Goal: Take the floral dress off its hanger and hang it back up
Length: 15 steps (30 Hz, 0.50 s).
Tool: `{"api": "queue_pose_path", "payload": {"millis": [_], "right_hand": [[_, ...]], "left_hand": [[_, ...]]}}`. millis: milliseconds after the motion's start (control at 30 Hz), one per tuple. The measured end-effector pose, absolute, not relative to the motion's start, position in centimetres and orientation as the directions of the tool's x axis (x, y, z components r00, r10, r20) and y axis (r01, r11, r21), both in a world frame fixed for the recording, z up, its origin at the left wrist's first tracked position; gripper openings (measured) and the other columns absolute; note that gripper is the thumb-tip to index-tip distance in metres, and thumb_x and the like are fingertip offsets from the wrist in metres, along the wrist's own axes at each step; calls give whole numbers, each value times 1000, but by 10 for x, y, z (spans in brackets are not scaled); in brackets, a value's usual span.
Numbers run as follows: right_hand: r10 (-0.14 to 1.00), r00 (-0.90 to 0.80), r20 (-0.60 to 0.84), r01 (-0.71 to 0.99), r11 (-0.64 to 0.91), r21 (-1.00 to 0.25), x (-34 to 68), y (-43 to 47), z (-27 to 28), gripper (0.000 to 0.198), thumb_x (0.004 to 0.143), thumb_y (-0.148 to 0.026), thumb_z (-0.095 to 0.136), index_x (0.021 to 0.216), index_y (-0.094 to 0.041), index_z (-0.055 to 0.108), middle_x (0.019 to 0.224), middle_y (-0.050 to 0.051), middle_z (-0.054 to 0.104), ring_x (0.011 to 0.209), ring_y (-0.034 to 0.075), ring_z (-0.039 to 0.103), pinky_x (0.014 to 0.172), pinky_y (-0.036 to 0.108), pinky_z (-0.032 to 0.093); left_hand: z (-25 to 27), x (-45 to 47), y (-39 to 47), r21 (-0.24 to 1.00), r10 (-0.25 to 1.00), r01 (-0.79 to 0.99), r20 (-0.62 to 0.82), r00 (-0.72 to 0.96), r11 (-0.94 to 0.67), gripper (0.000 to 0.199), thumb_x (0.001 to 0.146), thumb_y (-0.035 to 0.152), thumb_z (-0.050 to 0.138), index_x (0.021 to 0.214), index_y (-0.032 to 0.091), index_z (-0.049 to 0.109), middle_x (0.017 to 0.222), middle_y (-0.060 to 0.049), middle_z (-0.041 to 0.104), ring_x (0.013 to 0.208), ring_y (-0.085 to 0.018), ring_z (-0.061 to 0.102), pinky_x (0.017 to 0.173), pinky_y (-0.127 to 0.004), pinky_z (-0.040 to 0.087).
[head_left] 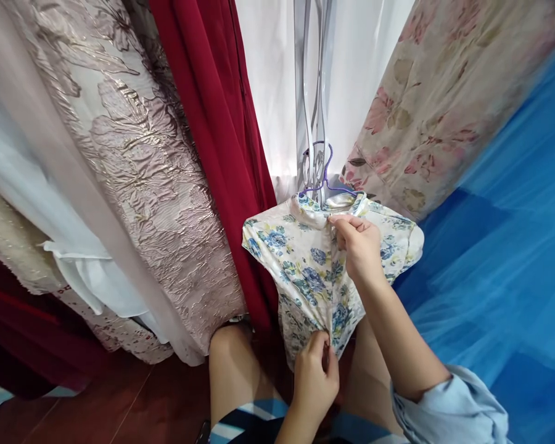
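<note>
A short-sleeved white blouse [305, 259] with blue and yellow flowers hangs in front of me on a purple hanger [326, 166]. Just below the collar, my right hand [361, 243] pinches the top of the front opening between thumb and fingers. Lower down, my left hand [317, 370] is closed on the front edge near the hem, and the cloth is drawn into creases there. The fingers hide whatever fastening lies under them. The hanger's hook hangs among white straps [322, 92].
A dark red garment [213, 123] and a pink brocade one [143, 160] hang to the left. On the right are a floral fabric [425, 117] and blue tulle [490, 246]. My bare knees flank the blouse above a reddish tiled floor [134, 401].
</note>
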State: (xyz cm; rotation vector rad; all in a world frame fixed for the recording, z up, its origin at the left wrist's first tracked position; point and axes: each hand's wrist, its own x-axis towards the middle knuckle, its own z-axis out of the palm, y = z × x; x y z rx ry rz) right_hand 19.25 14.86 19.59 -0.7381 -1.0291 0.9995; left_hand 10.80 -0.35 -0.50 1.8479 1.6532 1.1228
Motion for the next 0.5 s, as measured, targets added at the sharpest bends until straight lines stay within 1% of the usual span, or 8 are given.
{"api": "queue_pose_path", "payload": {"millis": [100, 200, 233, 300, 367, 400, 467, 500], "right_hand": [[929, 134, 345, -314, 370, -874, 195, 144, 193, 21, 73, -32, 73, 77, -12, 69, 49, -9, 32, 47, 6, 19, 46, 24, 13], [923, 116, 366, -285, 384, -878, 200, 135, 189, 22, 77, -35, 72, 80, -13, 69, 50, -8, 33, 48, 6, 19, 47, 24, 14], [920, 110, 376, -275, 391, -878, 201, 131, 188, 22, 78, -35, 72, 79, -13, 69, 51, -8, 33, 48, 6, 19, 47, 24, 14], [918, 96, 385, -268, 396, -878, 204, 124, 187, 23, 79, -35, 72, 78, -13, 68, 51, -8, 33, 49, 6, 20, 47, 23, 14], [922, 76, 379, -273, 384, -882, 207, 117, 188, 23, 79, -35, 73, 78, -13, 68, 51, -8, 35, 49, 6, 21, 47, 23, 14], [925, 67, 374, -274, 378, -885, 209, 115, 188, 23, 80, -35, 73, 78, -12, 68, 51, -7, 36, 48, 6, 22, 46, 22, 14], [928, 54, 370, -264, 370, -890, 212, 111, 189, 22, 81, -35, 72, 79, -13, 69, 51, -7, 38, 48, 6, 23, 45, 22, 15], [927, 49, 373, -256, 372, -892, 215, 111, 189, 22, 82, -35, 71, 79, -13, 69, 51, -7, 40, 48, 6, 24, 45, 21, 16]], "left_hand": [[-7, 104, 2, 796, 959, 575, 275, -63, -191, 7, 94, 18, 48, 90, 20, 53, 80, -4, 59, 72, -18, 57, 63, -26, 39], [10, 97, 15, 857, 956, 467, 284, -74, -219, 10, 95, 25, 52, 89, 19, 57, 76, -2, 58, 70, -16, 57, 65, -26, 43], [22, 94, 21, 872, 948, 425, 306, -84, -243, 10, 96, 27, 53, 92, 19, 58, 79, -2, 60, 72, -16, 58, 67, -25, 45], [56, 88, 38, 877, 914, 354, 387, -123, -324, 14, 97, 30, 54, 104, 20, 59, 88, -4, 63, 78, -16, 60, 71, -25, 48], [98, 82, 58, 816, 817, 346, 545, -191, -463, 23, 98, 30, 53, 119, 21, 58, 95, -4, 64, 81, -15, 61, 74, -25, 49], [119, 79, 69, 763, 763, 370, 620, -182, -531, 28, 100, 29, 50, 126, 22, 56, 95, -4, 64, 82, -14, 61, 75, -25, 49], [157, 75, 92, 626, 679, 451, 732, -58, -636, 34, 101, 27, 49, 135, 24, 54, 91, -3, 63, 79, -13, 59, 74, -25, 49], [172, 73, 102, 558, 653, 508, 757, 11, -656, 35, 100, 28, 50, 135, 25, 55, 92, -3, 63, 77, -13, 58, 74, -25, 48]]}}
